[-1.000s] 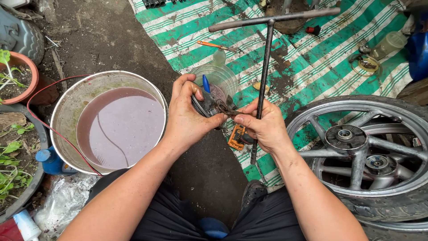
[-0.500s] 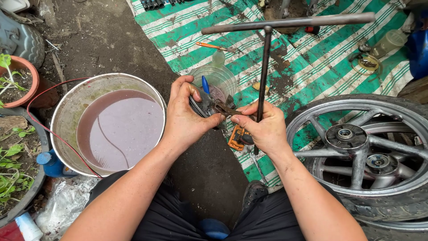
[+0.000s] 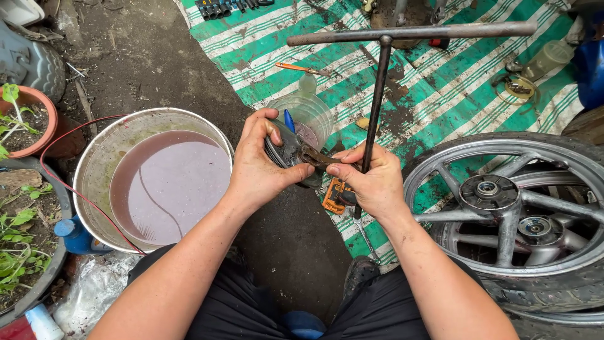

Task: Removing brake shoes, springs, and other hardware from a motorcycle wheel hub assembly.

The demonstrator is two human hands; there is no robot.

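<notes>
My left hand (image 3: 259,165) grips a dark round metal part (image 3: 288,150), held on edge at the middle of the view. My right hand (image 3: 371,179) holds a rusty plier-like tool (image 3: 318,158) whose tip rests on that part. A long black T-handle wrench (image 3: 379,69) stands upright against my right hand, its crossbar across the top. Behind the part sits a clear plastic cup (image 3: 311,112) with a blue-handled tool (image 3: 289,119) in it. An orange and black tool (image 3: 333,195) lies on the mat under my right hand.
A metal bucket (image 3: 94,165) of murky pinkish liquid stands at the left, with a red wire over its rim. A motorcycle wheel (image 3: 522,214) lies at the right. The green-and-white striped mat (image 3: 440,94) carries small tools and a bottle (image 3: 546,60). Potted plants (image 3: 25,119) line the left edge.
Both hands stay together on the round part. The T-handle wrench's crossbar has swung slightly and the view has shifted a little.
</notes>
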